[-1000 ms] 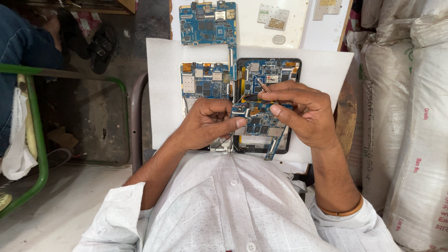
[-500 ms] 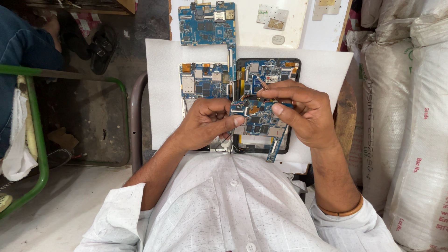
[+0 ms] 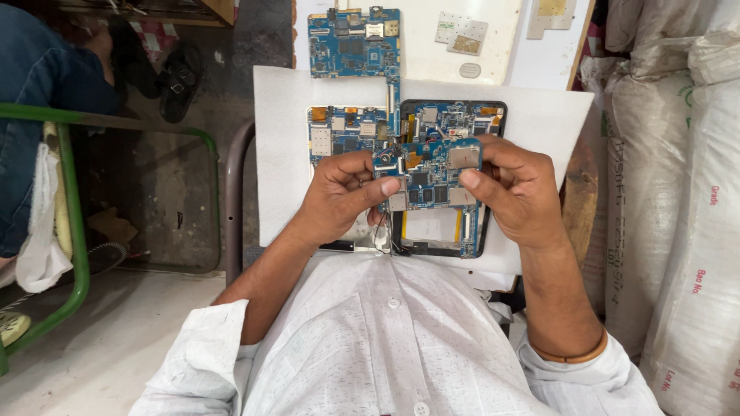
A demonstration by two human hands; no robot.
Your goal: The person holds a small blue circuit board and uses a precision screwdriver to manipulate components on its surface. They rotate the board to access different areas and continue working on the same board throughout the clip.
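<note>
Both hands hold a small blue circuit board (image 3: pixel 429 176) lifted above an opened black tablet shell (image 3: pixel 487 231) on a white sheet (image 3: pixel 281 154). My left hand (image 3: pixel 343 192) pinches the board's left edge, thumb across its lower left corner. My right hand (image 3: pixel 518 189) grips its right edge, thumb on a silver shield. A second blue board (image 3: pixel 343 131) lies to the left of the shell, partly under my left hand.
Another blue circuit board (image 3: pixel 354 42) and small pale shield plates (image 3: pixel 462 38) lie farther up. White sacks (image 3: pixel 678 192) stand along the right. A green metal frame (image 3: pixel 77 231) and a person in blue (image 3: pixel 38 100) are at the left.
The thin tool my right hand held over the shell is gone. Both hands now grip the blue board, which has been lifted off the tablet shell.
</note>
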